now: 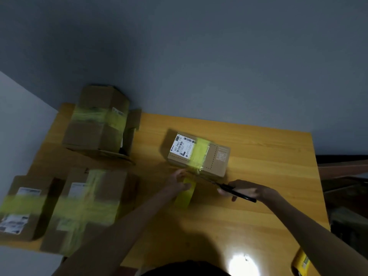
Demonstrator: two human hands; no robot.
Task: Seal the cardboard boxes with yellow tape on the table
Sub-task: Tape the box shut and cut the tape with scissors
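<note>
Your right hand point(246, 191) grips the scissors point(229, 189), blades aimed ten o'clock at the tape strip point(196, 169); your left hand point(178, 181) holds the roll point(185, 196), six o'clock of the box point(217, 156).

A grey-blue wall point(199, 56) is seen at the back. Dark furniture point(348, 196) is glimpsed at the right, a yellow object point(301, 261) below it.

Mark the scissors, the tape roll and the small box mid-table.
scissors point(232, 189), head view, on the black handle.
tape roll point(184, 197), head view, on its yellow outer face.
small box point(213, 156), head view, on the bare cardboard top, right of the tape strip.
</note>
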